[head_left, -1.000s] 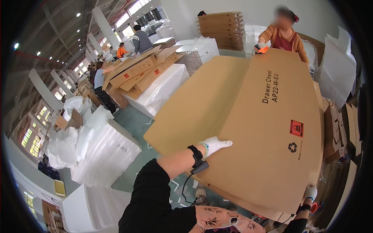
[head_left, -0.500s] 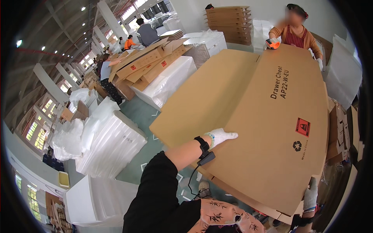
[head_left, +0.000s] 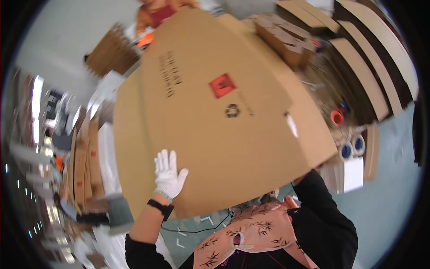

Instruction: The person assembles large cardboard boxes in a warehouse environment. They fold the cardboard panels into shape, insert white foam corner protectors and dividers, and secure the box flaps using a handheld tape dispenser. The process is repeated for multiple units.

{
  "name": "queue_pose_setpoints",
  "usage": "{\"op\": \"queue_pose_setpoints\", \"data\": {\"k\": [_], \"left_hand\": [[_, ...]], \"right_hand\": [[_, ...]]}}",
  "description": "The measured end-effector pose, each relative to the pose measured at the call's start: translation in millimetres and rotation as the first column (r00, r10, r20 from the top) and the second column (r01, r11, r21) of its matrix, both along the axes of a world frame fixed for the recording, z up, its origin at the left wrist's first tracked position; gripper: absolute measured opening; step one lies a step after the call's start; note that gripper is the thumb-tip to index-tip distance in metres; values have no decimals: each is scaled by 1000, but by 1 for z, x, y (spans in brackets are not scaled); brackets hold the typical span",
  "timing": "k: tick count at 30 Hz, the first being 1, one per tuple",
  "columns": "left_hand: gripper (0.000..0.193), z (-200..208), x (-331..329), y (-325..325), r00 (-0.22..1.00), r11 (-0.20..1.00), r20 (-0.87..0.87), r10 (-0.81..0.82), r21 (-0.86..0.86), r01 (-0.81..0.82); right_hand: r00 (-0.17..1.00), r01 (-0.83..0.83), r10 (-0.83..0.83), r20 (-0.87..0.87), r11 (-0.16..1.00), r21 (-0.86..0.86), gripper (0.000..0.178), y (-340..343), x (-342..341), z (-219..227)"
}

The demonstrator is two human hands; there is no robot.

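Observation:
A large brown cardboard sheet (head_left: 215, 148), with dark print and a red label (head_left: 222, 85), spreads out in front of me. My left hand (head_left: 168, 175), in a white knit glove, lies flat on its near left part, fingers spread. A dark strap (head_left: 161, 208) circles that wrist. On the right, my black-sleeved arm (head_left: 316, 193) reaches to the sheet's near right edge. My right hand is hidden under that edge, so its fingers do not show. At the far end a co-worker stands by the sheet, holding an orange tool (head_left: 145, 40).
Tape rolls (head_left: 351, 147) and a white box (head_left: 349, 174) stand right of the sheet. Long cardboard pieces (head_left: 363, 76) lie at the far right. Stacked flat cartons (head_left: 113, 51) are at the far left, with more cartons (head_left: 83, 166) and white-wrapped stacks on the left.
My view has swung to the right. My left hand still rests on the sheet, fingers more spread. My right hand, visible before at the sheet's near right edge, has gone under the cardboard.

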State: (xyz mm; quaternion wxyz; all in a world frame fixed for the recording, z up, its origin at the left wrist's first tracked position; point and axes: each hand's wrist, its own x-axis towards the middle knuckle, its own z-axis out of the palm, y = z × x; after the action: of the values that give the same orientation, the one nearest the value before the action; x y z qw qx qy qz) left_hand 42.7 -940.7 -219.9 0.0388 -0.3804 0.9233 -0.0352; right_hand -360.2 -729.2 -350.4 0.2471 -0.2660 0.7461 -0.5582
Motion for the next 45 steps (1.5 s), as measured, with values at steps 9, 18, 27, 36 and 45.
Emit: {"op": "queue_pose_setpoints", "data": {"k": [9,18,27,36,45], "left_hand": [[87,20,-35,-18,959,968,161,-231,135,211],[87,25,-30,-24,939,958,218,-266,164,233],[89,21,-24,-19,946,964,207,-251,142,225],[89,25,-26,-17,954,968,190,-232,138,208],[87,15,-21,-33,918,915,43,-395,105,388]], "right_hand": [[562,578,-441,-699,814,-48,44,107,-133,-7],[838,536,-422,-346,516,668,47,173,-258,-58],[855,184,37,516,911,-370,47,35,-193,40],[857,-469,480,188,877,-100,37,-20,-141,87],[580,-88,321,749,938,-335,30,68,75,41]]}}
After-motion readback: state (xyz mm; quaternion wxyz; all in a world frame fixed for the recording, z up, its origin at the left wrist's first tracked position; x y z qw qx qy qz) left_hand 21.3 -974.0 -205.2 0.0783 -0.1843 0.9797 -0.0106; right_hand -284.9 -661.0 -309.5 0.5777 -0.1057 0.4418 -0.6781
